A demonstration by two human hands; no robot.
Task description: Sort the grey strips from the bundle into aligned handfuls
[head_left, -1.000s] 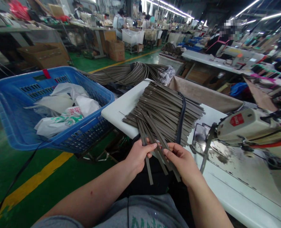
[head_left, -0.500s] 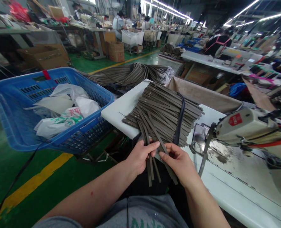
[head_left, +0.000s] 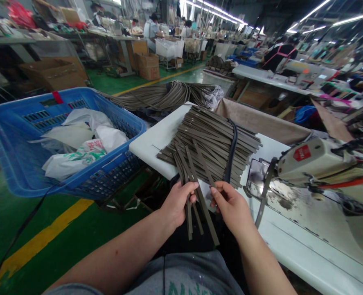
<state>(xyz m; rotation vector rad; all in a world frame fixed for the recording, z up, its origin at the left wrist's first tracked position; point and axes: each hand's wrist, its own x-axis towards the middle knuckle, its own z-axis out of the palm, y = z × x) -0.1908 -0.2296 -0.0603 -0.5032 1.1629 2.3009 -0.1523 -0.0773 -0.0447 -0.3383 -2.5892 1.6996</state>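
Note:
Several narrow grey-brown fabric strips [head_left: 196,200] are pinched in my left hand [head_left: 180,201], their lower ends hanging over my lap. My right hand [head_left: 230,205] grips one separate strip [head_left: 203,162] near its lower end, a little to the right of that bunch. Both hands are at the near edge of the white table [head_left: 150,149]. Beyond them lies a wide pile of matching strips [head_left: 212,143], with a dark band [head_left: 233,149] lying across its right part. The held strips' upper ends reach over the pile.
A sewing machine [head_left: 319,164] stands to the right, a strip hanging by its head. At the left is a blue basket [head_left: 12,164] with white plastic bags [head_left: 80,157]. Long strips [head_left: 169,94] lie in a bundle behind the table. Other people sit at machines farther back.
My right hand has drawn apart from my left hand, taking one strip away from the bunch. My left hand still holds the others.

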